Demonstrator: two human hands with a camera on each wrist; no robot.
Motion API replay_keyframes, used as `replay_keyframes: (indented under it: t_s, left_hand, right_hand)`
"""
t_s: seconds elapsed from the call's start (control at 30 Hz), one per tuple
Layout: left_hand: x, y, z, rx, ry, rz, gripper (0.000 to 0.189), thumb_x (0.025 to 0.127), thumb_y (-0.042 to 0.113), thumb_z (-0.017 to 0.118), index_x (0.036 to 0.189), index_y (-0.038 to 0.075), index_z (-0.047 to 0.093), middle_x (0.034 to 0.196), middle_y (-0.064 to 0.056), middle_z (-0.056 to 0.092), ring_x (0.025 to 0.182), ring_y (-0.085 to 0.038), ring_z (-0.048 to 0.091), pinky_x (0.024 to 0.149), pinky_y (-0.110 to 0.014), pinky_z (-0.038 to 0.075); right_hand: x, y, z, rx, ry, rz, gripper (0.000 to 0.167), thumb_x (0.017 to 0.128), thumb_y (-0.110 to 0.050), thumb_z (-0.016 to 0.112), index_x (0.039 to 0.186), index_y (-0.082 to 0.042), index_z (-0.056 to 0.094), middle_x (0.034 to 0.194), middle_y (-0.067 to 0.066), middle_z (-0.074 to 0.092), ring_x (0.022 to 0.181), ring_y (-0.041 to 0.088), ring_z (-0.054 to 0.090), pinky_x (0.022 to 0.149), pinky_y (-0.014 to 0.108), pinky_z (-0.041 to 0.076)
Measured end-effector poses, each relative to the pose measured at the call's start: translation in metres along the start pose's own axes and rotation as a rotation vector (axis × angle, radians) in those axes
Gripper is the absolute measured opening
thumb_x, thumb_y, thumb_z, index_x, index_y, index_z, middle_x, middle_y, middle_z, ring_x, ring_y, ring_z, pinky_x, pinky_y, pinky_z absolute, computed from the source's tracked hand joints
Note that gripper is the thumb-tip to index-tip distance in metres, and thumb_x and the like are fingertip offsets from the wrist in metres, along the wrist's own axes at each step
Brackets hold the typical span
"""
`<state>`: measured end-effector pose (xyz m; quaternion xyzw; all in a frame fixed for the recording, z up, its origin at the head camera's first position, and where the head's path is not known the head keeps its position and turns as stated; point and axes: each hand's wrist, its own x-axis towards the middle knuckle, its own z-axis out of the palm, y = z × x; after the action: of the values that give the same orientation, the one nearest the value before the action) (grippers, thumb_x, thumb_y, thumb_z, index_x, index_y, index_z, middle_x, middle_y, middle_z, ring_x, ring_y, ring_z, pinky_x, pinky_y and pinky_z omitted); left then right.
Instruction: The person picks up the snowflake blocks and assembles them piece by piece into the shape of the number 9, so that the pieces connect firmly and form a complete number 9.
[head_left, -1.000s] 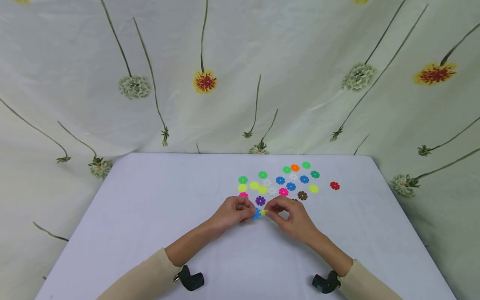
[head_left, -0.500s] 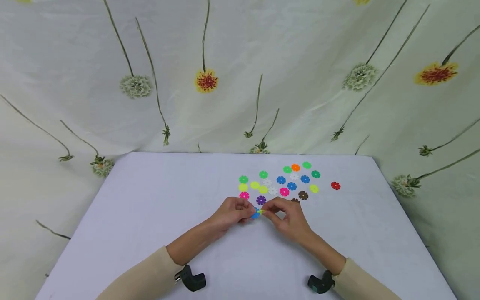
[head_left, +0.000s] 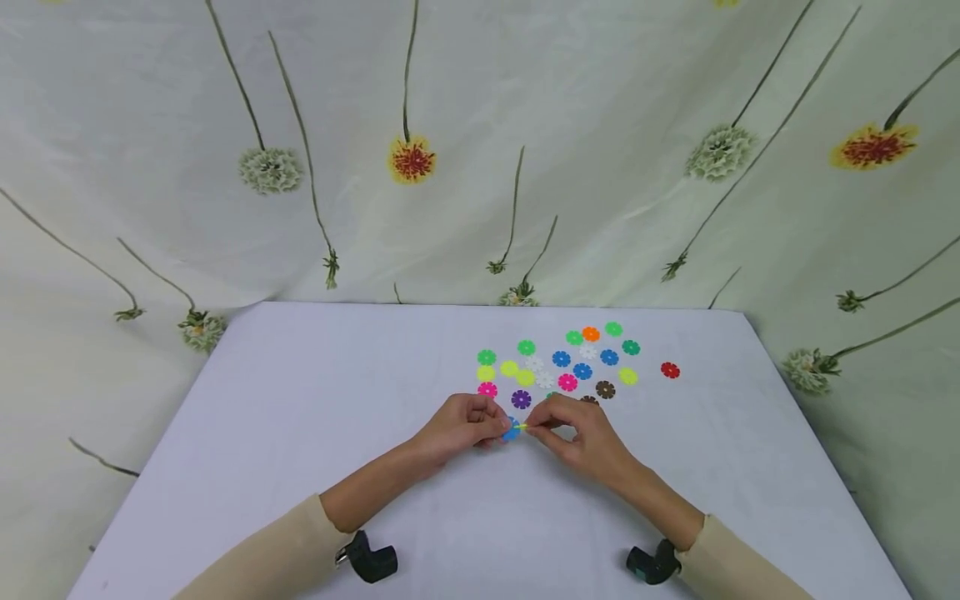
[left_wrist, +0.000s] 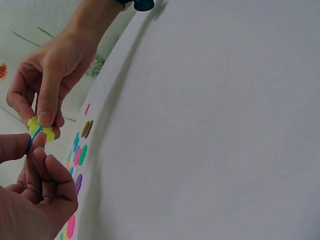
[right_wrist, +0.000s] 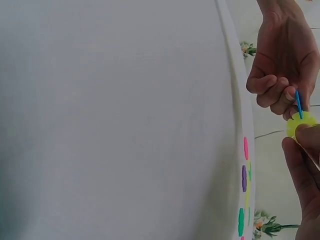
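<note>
Between finger and thumb my left hand pinches a blue notched plastic disc. My right hand pinches a yellow notched disc from the other side. The two discs meet crosswise at their edges; in the left wrist view the blue one looks thin and edge-on against the face of the yellow disc. How deep their slots interlock cannot be told. Just beyond the hands lies a purple disc, with a pink disc to its left. Part of a green disc shows behind the right fingers.
Several loose discs in many colours lie flat on the white-covered table, toward its back. Among them are an orange disc and a brown disc. A red disc sits apart at the right. A flowered cloth hangs behind.
My right hand has shifted slightly left, then a little back right. The yellow disc has come closer against the blue one and turned more edge-on in the head view.
</note>
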<state>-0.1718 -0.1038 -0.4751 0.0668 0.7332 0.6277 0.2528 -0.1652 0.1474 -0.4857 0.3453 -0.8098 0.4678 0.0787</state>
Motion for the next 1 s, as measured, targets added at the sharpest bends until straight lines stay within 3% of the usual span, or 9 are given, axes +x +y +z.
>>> replay_keyframes:
  t_s: [0.07,0.3,0.63,1.0]
  left_hand:
    - [-0.002,0.0,-0.001,-0.007,-0.008,-0.001,0.023,0.103,0.021,0.072,0.109,-0.001,0.069,0.085,-0.002,0.071,0.08,-0.016,0.064,0.077,-0.024,0.056]
    - [-0.003,0.002,0.0,-0.146,-0.03,-0.094,0.026,0.106,0.031,0.067,0.108,0.005,0.07,0.087,0.001,0.069,0.081,-0.015,0.064,0.079,-0.025,0.058]
    - [-0.001,0.002,0.005,-0.153,-0.102,-0.121,0.028,0.102,0.027,0.072,0.119,0.007,0.066,0.104,-0.002,0.072,0.088,-0.017,0.067,0.081,-0.025,0.059]
    - [-0.01,-0.005,-0.006,-0.181,-0.11,-0.142,0.02,0.101,0.023,0.072,0.113,0.007,0.068,0.092,-0.001,0.07,0.082,-0.017,0.065,0.08,-0.026,0.06]
  right_hand:
    - [-0.001,0.001,0.0,-0.01,0.011,-0.033,0.026,0.086,0.004,0.085,0.099,-0.017,0.079,0.095,-0.001,0.076,0.09,0.011,0.076,0.083,0.026,0.065]
    - [-0.002,-0.001,-0.001,-0.082,0.043,-0.128,0.033,0.082,0.007,0.087,0.1,-0.019,0.079,0.098,-0.005,0.078,0.095,0.013,0.075,0.088,0.022,0.062]
    - [0.002,-0.003,0.008,-0.035,0.027,-0.263,0.035,0.08,0.014,0.085,0.1,-0.014,0.08,0.1,0.0,0.078,0.097,0.016,0.076,0.094,0.017,0.059]
    - [0.006,-0.001,0.018,-0.111,0.035,-0.303,0.033,0.079,0.008,0.089,0.101,-0.013,0.076,0.098,-0.002,0.076,0.09,0.012,0.073,0.082,0.021,0.062]
